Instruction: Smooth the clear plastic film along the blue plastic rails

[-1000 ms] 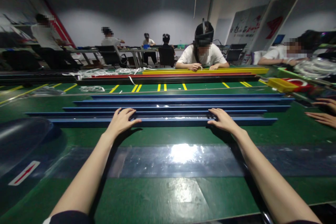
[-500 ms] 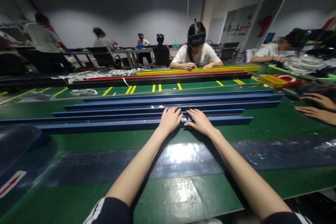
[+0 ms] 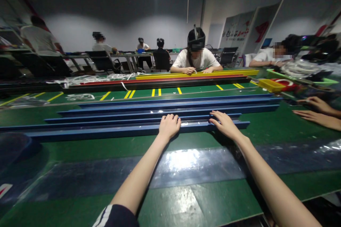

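Several long blue U-shaped channel strips (image 3: 106,127) lie side by side across the green table in front of me. My left hand (image 3: 169,126) rests over the nearest strip around its middle, fingers bent slightly over the rim and not wrapped round it. Farther right, toward the same strip's right end, my right hand (image 3: 225,124) is open, with fingers stretched and spread over the channel. Whether the right fingertips press on it, I cannot tell. Shiny reflections show inside the channel between my hands.
A clear plastic sheet (image 3: 112,175) covers part of the green table (image 3: 197,202) nearer me. Beyond the blue strips lie yellow (image 3: 226,73), red and black strips. A yellow tray (image 3: 271,85) stands at right, near a co-worker's hands (image 3: 319,113). Another person leans over the far side.
My right hand has slid right along the near strip, widening the gap between my hands. My left hand stays on the strip. The camera view has shifted slightly.
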A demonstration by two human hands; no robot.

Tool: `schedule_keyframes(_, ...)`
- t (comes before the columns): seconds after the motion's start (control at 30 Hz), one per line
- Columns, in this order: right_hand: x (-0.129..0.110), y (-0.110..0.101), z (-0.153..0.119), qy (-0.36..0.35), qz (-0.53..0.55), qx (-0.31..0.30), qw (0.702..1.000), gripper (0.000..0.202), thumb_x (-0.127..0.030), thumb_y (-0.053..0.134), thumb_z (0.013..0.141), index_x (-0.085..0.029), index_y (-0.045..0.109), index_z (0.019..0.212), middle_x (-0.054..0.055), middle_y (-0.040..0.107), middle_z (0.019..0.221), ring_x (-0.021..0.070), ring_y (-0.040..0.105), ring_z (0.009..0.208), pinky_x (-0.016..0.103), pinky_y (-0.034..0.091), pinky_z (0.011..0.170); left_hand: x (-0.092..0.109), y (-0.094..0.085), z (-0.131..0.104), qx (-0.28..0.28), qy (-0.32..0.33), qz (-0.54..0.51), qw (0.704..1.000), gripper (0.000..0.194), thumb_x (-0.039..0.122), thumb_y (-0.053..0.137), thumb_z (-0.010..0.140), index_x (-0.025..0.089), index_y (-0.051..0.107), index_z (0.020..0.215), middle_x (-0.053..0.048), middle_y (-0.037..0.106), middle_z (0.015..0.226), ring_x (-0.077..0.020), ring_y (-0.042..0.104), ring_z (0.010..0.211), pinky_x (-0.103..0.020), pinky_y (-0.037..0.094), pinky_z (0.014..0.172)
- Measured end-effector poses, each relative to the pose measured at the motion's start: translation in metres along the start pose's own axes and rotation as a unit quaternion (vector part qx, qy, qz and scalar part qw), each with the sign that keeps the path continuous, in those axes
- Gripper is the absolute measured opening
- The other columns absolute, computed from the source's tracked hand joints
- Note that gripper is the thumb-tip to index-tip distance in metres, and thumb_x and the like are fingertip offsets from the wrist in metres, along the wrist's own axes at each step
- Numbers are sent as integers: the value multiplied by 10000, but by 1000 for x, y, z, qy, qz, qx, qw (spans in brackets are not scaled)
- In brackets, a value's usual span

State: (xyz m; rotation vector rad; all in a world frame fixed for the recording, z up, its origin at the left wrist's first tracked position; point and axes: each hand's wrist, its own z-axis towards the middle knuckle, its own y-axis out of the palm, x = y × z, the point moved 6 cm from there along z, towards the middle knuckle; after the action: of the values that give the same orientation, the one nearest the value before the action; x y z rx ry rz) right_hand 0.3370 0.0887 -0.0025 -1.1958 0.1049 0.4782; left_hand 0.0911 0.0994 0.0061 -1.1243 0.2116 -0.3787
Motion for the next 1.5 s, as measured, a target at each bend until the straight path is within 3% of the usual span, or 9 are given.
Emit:
schedule_keyframes(0.17, 7, -1, 0, 7, 2, 4, 1000, 438, -480, 354, 882, -228, 567, 1170, 79, 560, 1259, 259, 435, 1228, 504, 291, 1031, -31, -7, -12, 5, -6, 39, 999, 367, 287, 301, 910, 176, 625, 1042, -96, 648, 947, -213, 556, 910, -354, 356, 807)
schedule_keyframes(0.43, -3, -3, 5, -25, 12, -10, 1000, 418, -492, 388, 865, -230, 601, 1111, 79, 603, 1190, 257, 502, 1151, 488, 326, 1000, -100, -22, -37, -11, -45, 70, 996, 398, 268, 318, 867, 191, 644, 1081, -62, 665, 1009, -210, 582, 947, -340, 408, 839)
schedule_keyframes(0.6, -9, 2, 6, -32, 35, -35, 998, 440, -496, 404, 859, -205, 599, 1125, 95, 621, 1151, 247, 546, 1082, 420, 400, 949, -117, -26, -45, -9, -61, 72, 995, 414, 273, 298, 865, 219, 645, 1085, -46, 663, 1040, -204, 588, 960, -332, 421, 860)
schedule_keyframes(0.83, -18, 8, 1, -35, 6, -27, 999, 460, -499, 403, 861, -192, 579, 1157, 115, 578, 1212, 260, 490, 1160, 434, 373, 985, -104, -32, -45, -5, -58, 35, 998, 404, 263, 314, 870, 172, 615, 1123, -93, 622, 1126, -232, 547, 1047, -388, 370, 940)
schedule_keyframes(0.97, -34, -7, -5, -64, 6, 27, 998, 447, -483, 425, 854, -199, 573, 1165, 126, 493, 1307, 281, 399, 1243, 467, 330, 1018, -71, -55, -43, 53, -26, -11, 998, 324, 253, 359, 870, 192, 618, 1056, -88, 614, 1081, -219, 526, 1049, -367, 373, 920)
schedule_keyframes(1.1, -54, -27, -14, -79, 60, 62, 993, 349, -447, 418, 864, -221, 621, 1037, 102, 617, 1085, 252, 528, 1054, 407, 411, 907, -31, -67, -39, 9, -2, -67, 998, 311, 287, 336, 892, 194, 633, 895, -54, 647, 882, -180, 579, 856, -299, 404, 774)
schedule_keyframes(1.2, -63, -23, -20, -57, 67, -22, 996, 364, -465, 390, 873, -209, 642, 814, 67, 658, 807, 200, 583, 780, 316, 434, 728, -8, -60, -41, -85, 14, -122, 989, 337, 354, 337, 901, 214, 636, 835, -26, 661, 826, -160, 595, 782, -254, 394, 679)
schedule_keyframes(1.3, -70, -10, -28, -54, 73, -132, 987, 397, -526, 430, 839, -199, 629, 733, 42, 652, 710, 163, 562, 645, 264, 392, 617, 4, -49, -50, -165, 26, -148, 975, 347, 430, 367, 889, 226, 644, 841, -16, 670, 825, -162, 597, 745, -242, 371, 616)
schedule_keyframes(1.5, -70, 6, -37, -48, 107, -239, 964, 354, -521, 565, 743, -177, 631, 695, 23, 633, 651, 130, 518, 584, 238, 344, 539, 0, -36, -68, -218, 12, -178, 960, 326, 498, 474, 822, 217, 637, 816, -22, 664, 843, -164, 583, 747, -229, 353, 596)
